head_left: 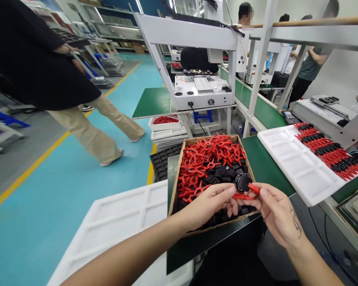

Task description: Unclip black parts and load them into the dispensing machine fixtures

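Your right grip point(279, 214) is closed, thumb against fingers, on a red clip point(253, 188); a black round part point(242, 182) touches the clip's end. Your left grip point(213, 202) is curled just beside them; whether it bears on either cannot be told. Both pieces are above the carton point(179, 169) of loose red pieces point(197, 159) and black pieces point(223, 171), placed on the green worktop point(265, 159). To its right, a white tray point(298, 167) carries red-and-black rows point(325, 149).
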The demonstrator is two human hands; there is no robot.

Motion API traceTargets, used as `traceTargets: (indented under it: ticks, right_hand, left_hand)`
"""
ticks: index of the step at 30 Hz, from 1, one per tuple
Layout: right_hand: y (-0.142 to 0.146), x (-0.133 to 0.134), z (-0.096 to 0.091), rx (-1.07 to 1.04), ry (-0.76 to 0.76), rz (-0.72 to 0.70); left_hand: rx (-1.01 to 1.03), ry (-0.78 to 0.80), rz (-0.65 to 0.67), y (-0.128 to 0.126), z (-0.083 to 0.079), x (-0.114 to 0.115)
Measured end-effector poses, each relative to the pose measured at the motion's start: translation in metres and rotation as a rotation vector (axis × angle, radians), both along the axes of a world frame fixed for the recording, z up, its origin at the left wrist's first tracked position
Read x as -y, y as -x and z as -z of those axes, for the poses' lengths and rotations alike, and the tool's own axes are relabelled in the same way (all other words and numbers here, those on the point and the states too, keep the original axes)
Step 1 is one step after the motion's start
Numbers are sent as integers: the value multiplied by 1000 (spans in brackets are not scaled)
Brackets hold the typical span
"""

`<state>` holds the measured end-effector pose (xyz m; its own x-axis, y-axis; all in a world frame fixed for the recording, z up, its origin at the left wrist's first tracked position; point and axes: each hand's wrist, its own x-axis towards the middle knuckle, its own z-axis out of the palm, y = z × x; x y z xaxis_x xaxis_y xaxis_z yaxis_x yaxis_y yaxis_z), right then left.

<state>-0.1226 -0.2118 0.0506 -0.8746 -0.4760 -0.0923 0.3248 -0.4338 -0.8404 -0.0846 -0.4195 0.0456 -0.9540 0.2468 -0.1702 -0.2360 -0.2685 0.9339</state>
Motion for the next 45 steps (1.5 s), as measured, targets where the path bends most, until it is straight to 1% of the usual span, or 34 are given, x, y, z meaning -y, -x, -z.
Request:
traceTargets:
  ticks: [2, 6, 10, 12, 14, 17, 19, 22, 24, 29, 32, 41, 45]
  right_hand:
    - [-1, -1, 3, -8, -6, 0]
    - [1, -8, 9, -25, -48, 25]
    - [8, -29, 14, -44, -150, 135]
    - [10, -42, 17, -62, -220, 158]
    - [11, -52, 20, -100, -311, 133]
    - [10, -59, 26, -194, -458, 85]
    - [9, -60, 30, -235, -506, 66]
    - [10, -59, 31, -260, -518, 51]
    - [10, -58, 28, -277, -532, 35]
    - [7, -50, 11, -339, -613, 20]
    - [5, -48, 3, -364, -625, 27]
    - [7, -52, 7, -404, -663, -9]
    - [4, -50, 6, -381, -643, 18]
  left_hand:
    - [-14, 7, 0, -1, 0, -1]
    - [-30, 121, 25, 1, -5, 3]
    - [-15, 175, -54, 1, -9, 14]
    - [-11, 195, -81, 0, -9, 19]
    - [-10, 203, -88, -1, -7, 22]
    - [-17, 201, -80, -1, -5, 24]
    - [-25, 198, -77, -1, -4, 24]
    - [-26, 194, -70, -1, -3, 24]
    - [-20, 183, -66, -1, -4, 25]
    - [-1, 178, -52, -2, -9, 23]
    - [-5, 174, -46, -4, -11, 21]
    - [5, 185, -19, -6, -10, 22]
    - [13, 181, -17, -5, -10, 22]
